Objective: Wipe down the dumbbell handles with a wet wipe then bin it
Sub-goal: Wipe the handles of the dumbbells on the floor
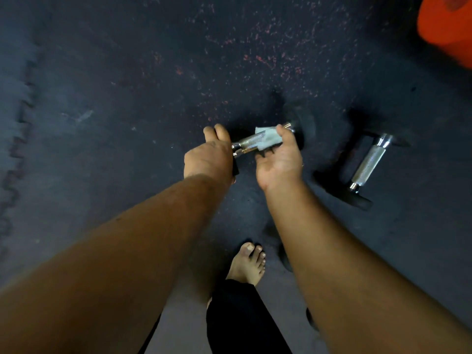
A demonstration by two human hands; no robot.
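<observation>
Both hands meet over a dark rubber floor (127, 85), working on one dumbbell (251, 140) that is raised off the ground. The left hand (208, 157) is closed over the near end of it, fingers curled around the black head, of which only a corner shows under the palm. The chrome handle runs up and to the right from that fist to the far head (304, 126), a dark blurred disc.

The right hand (279, 162) is turned palm up beneath the handle, fingers partly curled rather than shut tight. The wipe (268, 137), a pale crumpled square, is wrapped over the far half of the handle. The thumb (283, 132) presses on its top edge, and the other fingers lie under it, mostly hidden, so the wipe is pinched against the metal between them. The bare knurled part of the handle shows between the two hands.

A second dumbbell (367, 162) lies on the floor well to the right, untouched. An orange object (447, 24) sits in the upper right corner, blurred. A bare foot (247, 261) and a black trouser leg (237, 318) show below the arms.
</observation>
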